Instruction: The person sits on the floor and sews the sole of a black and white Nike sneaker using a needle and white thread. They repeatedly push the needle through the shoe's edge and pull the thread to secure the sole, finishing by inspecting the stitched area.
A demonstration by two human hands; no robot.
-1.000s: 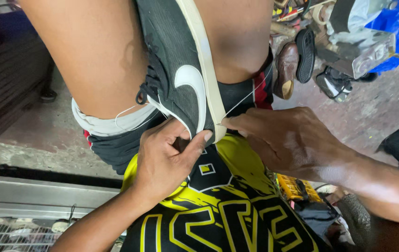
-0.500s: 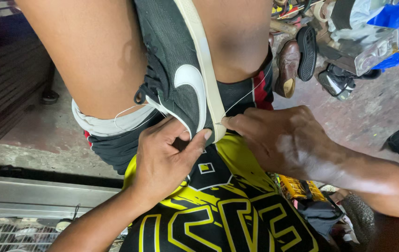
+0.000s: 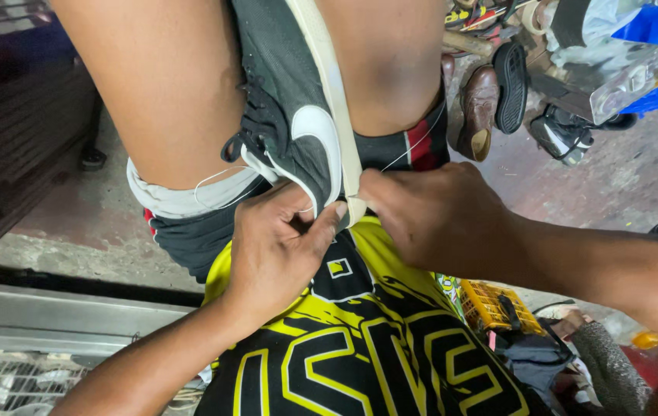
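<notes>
Knees: bare legs point(image 3: 167, 92) rise on both sides of the view and clamp the work between them, which leaves both hands free.
Shirt: black and yellow jersey point(image 3: 359, 347) fills the lower middle, right under the hands.
Sneaker: dark grey sneaker point(image 3: 286, 115) with a white curved mark on its side, wedged between the knees with the pale sole edge point(image 3: 333, 100) turned up toward the head camera; it sits at the centre of the view, just above the hands, so the seam where sole meets upper faces the worker.
Right hand: right hand point(image 3: 440, 219) curled closed against the end of the sole, fingers tucked under so what they pinch is hidden; a thin white thread point(image 3: 413, 150) runs up from it across the shorts, pulled taut.
Left hand: left hand point(image 3: 282, 246) pressed on the sneaker's side, its grip half closed, thumb tip braced against the sole edge to steady it.
Floor clutter: brown leather shoe point(image 3: 479, 112) and a black sole point(image 3: 510, 77) lie on the concrete floor point(image 3: 614, 185) at upper right, well apart from the hands.
Crate: small yellow basket point(image 3: 487, 304) sits low on the right.
</notes>
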